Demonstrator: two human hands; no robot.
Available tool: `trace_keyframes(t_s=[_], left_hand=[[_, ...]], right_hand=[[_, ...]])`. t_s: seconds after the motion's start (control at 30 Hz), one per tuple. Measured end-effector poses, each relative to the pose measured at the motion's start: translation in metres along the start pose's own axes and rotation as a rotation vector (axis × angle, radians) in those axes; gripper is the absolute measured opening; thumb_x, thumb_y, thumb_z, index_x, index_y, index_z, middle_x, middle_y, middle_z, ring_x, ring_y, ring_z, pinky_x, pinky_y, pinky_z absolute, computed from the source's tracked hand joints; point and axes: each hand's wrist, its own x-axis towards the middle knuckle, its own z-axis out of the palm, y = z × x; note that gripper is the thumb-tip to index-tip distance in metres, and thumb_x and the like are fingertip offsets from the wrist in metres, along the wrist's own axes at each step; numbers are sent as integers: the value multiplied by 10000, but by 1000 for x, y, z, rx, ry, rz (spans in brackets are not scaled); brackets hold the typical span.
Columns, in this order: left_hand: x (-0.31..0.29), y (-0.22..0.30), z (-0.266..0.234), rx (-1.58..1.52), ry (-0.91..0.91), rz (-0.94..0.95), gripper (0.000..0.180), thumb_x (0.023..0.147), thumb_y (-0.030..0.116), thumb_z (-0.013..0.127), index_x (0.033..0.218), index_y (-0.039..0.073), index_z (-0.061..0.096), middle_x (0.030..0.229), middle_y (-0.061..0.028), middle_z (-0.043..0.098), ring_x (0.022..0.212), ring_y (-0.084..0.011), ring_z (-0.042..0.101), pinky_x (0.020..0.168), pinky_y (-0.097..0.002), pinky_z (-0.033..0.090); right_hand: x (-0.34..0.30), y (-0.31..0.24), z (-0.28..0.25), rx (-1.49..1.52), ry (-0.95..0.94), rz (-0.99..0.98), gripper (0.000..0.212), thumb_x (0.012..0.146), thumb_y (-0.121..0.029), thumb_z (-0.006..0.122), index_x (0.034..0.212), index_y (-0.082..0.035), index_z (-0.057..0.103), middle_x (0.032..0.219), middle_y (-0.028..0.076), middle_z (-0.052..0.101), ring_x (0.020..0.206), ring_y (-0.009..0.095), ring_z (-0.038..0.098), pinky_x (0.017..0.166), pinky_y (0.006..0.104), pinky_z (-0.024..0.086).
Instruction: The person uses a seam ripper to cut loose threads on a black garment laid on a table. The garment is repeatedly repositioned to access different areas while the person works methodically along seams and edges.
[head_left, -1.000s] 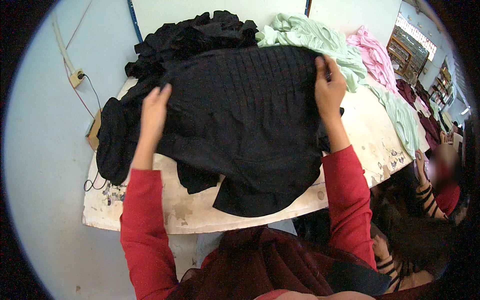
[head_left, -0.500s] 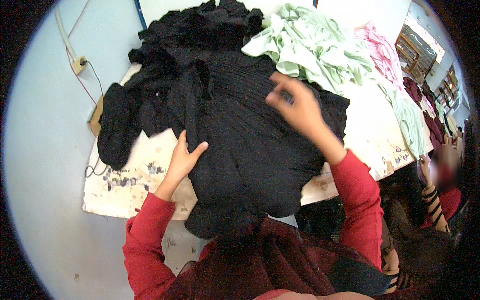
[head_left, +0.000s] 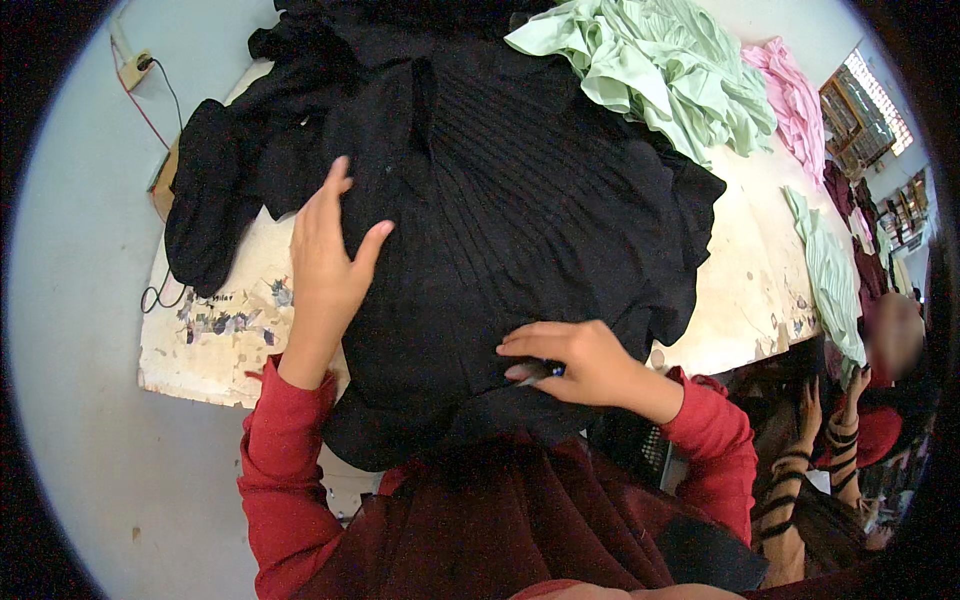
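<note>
A black garment with a fan of fine pleats lies spread over the table in front of me, its near end hanging at my lap. My left hand is open at the garment's left side, fingers stretched forward and thumb apart. Over the near part of the cloth, my right hand is closed around a small pointed metal tool with a bit of blue, seemingly thread snips. Most of the tool is hidden by the fingers.
The pale, stained table carries pale green cloth and pink cloth at the far right. Another green piece hangs over the right edge, near a co-worker's striped sleeves. A plugged-in cable runs down the left wall.
My right hand has come down from the pleats to the garment's near part, and the tool now shows in it. My left hand has moved farther forward, its fingers spread. The view has shifted.
</note>
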Motion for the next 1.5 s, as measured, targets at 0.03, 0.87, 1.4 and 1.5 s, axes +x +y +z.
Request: trace_keyframes(t_s=[0.03, 0.87, 1.4, 1.5], left_hand=[[5, 8, 2, -16, -26, 85, 613, 801, 261, 697, 1333, 76, 454, 1181, -151, 565, 1136, -335, 498, 985, -423, 365], [6, -15, 56, 45, -341, -144, 684, 670, 604, 725, 799, -63, 645, 756, -224, 637, 747, -351, 633, 759, -418, 469], [8, 31, 15, -929, -398, -573, 462, 989, 365, 449, 1177, -41, 561, 1100, -71, 598, 1010, -147, 524, 921, -253, 374], [13, 41, 7, -915, -379, -661, 634, 989, 459, 388, 1285, -98, 460, 1299, -144, 502, 1208, -194, 449, 1038, -268, 289]], right_hand=[[9, -4, -9, 53, -19, 8, 282, 770, -180, 724, 1036, -95, 687, 985, 99, 688, 811, 280, 674, 686, 328, 539], [76, 79, 9, 560, 468, 417, 149, 868, -115, 650, 952, 5, 674, 747, 14, 645, 633, 62, 578, 606, 212, 455], [32, -15, -5, 378, 376, 52, 239, 819, -150, 700, 1045, -75, 673, 774, 40, 638, 639, 118, 587, 569, 260, 463], [20, -32, 20, 224, 131, -52, 450, 806, -216, 705, 1233, -129, 591, 670, 60, 526, 554, 228, 560, 487, 326, 458]])
